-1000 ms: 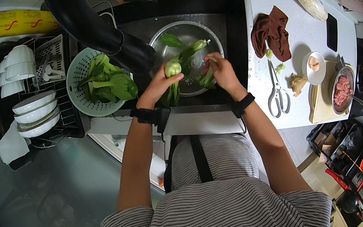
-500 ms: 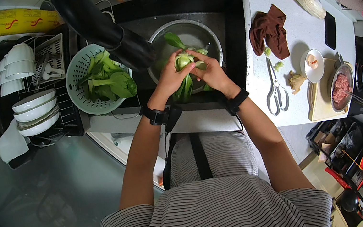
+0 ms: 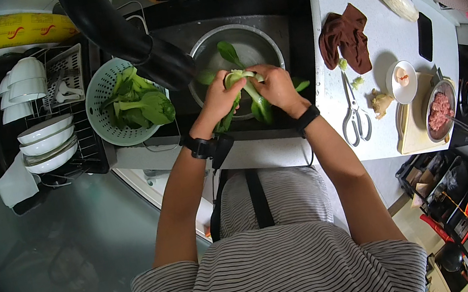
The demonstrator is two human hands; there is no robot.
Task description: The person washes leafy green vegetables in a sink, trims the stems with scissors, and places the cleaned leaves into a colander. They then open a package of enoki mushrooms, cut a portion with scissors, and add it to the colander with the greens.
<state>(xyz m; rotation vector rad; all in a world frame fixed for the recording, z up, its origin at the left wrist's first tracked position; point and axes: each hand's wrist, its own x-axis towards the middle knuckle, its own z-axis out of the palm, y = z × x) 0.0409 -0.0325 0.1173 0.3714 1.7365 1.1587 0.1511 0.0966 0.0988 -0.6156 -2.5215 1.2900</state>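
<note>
A green bok choy (image 3: 257,101) with pale stalks is between my hands, above a round metal basin (image 3: 232,28) in the black sink (image 3: 295,22). My left hand (image 3: 217,102) is closed around its left side, with leaves hanging below the fingers. At the stalk end, my right hand (image 3: 278,90) grips it, and a leaf sticks out to the right behind that hand. One broad leaf stands up above the fingers. What my fingertips do is partly hidden. To the left, a pale green colander (image 3: 92,96) holds several pieces of bok choy (image 3: 143,109).
A thick black faucet pipe (image 3: 132,45) hangs over the sink's left part. White bowls stand in a dish rack (image 3: 83,110). On the right counter lie a brown cloth (image 3: 346,38), scissors (image 3: 355,118), ginger (image 3: 381,102), a small white bowl (image 3: 398,93) and a bowl of minced meat (image 3: 440,111).
My hands have drawn slightly apart, with the right one turned over the stalks. A pale stalk with its leaf now slants down between them, and a leaf shows right of my right hand.
</note>
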